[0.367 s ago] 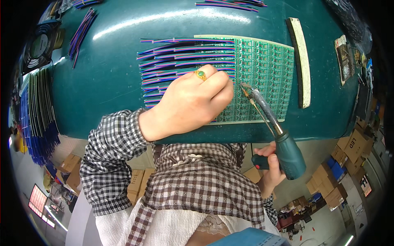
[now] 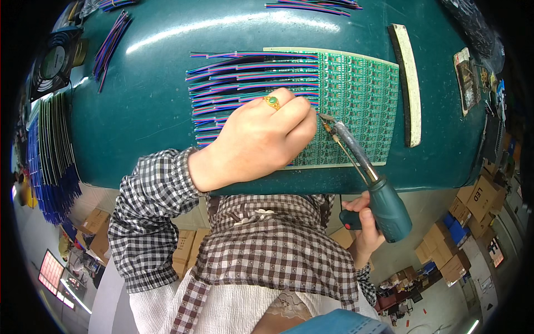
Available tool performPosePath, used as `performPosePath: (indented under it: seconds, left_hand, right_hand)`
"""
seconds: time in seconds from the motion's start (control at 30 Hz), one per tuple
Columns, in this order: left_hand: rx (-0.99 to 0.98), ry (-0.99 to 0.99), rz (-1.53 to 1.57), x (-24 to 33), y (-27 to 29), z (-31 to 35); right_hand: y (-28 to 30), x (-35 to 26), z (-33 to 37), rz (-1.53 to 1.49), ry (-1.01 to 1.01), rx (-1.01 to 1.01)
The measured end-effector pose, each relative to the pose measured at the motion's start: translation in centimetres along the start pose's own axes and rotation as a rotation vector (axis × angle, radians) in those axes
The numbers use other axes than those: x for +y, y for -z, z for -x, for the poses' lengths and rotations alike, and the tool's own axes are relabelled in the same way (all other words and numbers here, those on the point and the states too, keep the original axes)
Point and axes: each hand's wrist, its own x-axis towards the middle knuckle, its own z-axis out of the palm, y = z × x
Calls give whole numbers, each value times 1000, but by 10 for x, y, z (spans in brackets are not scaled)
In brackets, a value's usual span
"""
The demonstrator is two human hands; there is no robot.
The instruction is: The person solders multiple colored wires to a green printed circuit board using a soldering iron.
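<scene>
A green circuit board panel (image 2: 361, 106) lies on the table, its right part showing rows of small parts. Striped multi-coloured wires (image 2: 245, 75) run in rows from the left onto the panel. My left hand (image 2: 258, 136), with a ring on one finger, rests over the lower wires and the panel, its fingers closed; the fingertips and whatever they grip are hidden. My right hand (image 2: 367, 231) is wrapped round the handle of a green soldering gun (image 2: 387, 209). Its tip and thin side tube point up and left, ending over the panel right beside my left fingers.
A black-and-white strip (image 2: 410, 86) lies right of the panel on the green table (image 2: 150, 111). Loose wire bundles (image 2: 111, 47) lie at the far left, near a black fan (image 2: 54, 61). More wires (image 2: 53, 161) hang over the left edge. A worn block (image 2: 467, 80) sits far right.
The soldering gun and my right hand have shifted slightly left, bringing the tip closer to my left fingers. My left hand and the panel have stayed in place.
</scene>
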Motion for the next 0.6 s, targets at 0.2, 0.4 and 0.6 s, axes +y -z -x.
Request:
performPosePath:
  seconds: [0.2, 0.4, 0.6]
  left_hand:
    - [-4, -2, -5, -1, 0, 4]
    - [-5, -2, -21, -1, -1, -2]
    - [32, -45, -63, 2, 3, -9]
  right_hand:
    - [-3, 1, 1, -30, 22, 45]
    - [4, -3, -6, -128, 38, 44]
    - [41, -20, -31, -279, 198, 237]
